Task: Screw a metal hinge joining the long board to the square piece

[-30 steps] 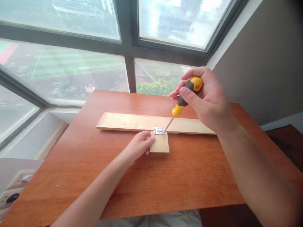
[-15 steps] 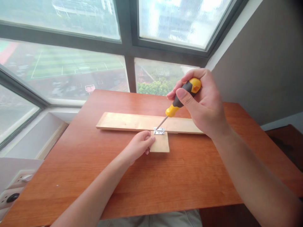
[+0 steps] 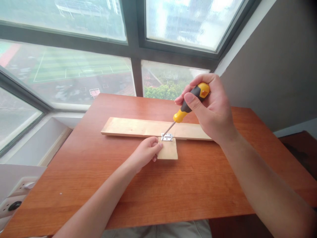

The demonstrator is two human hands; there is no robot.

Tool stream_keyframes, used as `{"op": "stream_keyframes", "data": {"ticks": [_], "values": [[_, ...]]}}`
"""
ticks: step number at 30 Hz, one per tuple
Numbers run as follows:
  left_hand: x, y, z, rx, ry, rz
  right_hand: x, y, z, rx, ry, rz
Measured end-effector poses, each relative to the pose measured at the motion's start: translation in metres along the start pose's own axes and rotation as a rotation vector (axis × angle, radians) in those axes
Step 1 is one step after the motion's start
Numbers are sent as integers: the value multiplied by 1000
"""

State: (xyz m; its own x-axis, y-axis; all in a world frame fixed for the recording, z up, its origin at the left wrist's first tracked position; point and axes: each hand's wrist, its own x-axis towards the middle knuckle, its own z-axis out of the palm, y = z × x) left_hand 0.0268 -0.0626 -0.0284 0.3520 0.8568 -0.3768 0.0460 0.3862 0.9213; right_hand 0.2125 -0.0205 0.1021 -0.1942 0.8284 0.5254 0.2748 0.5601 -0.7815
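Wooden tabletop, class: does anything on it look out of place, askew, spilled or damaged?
Only a white speck on the left of the wooden tabletop, odd for sitting apart from the long board and small board; too small to identify. The metal hinge shows no obvious skew; no spill or damage stands out.

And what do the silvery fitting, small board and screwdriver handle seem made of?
Silvery fitting: probably polished metal, given its shine. Small board: likely unpainted wood, pale and matte. Screwdriver handle: likely plastic, glossy yellow, perhaps rubber where dull black.

Bare forearms (image 3: pixel 255 172) and what seem pale grey trousers (image 3: pixel 182 230) with seams (image 3: pixel 157 232)
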Motion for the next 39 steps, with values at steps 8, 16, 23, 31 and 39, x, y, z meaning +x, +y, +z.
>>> {"op": "stream_keyframes", "data": {"ticks": [8,16,23,31,39], "values": [[1,-1,0,-4,1,1,-1,0,0,-29,-6,5],[1,-2,1,-8,2,9,-1,-1,0,-17,-12,4],[2,-3,0,-1,0,13,-1,-1,-2,-44,-7,16],[0,1,1,-12,6,15,-2,0,-3,-24,-38,18],[1,-2,0,11,6,7,1,0,-4,-50,21,-9]]}}
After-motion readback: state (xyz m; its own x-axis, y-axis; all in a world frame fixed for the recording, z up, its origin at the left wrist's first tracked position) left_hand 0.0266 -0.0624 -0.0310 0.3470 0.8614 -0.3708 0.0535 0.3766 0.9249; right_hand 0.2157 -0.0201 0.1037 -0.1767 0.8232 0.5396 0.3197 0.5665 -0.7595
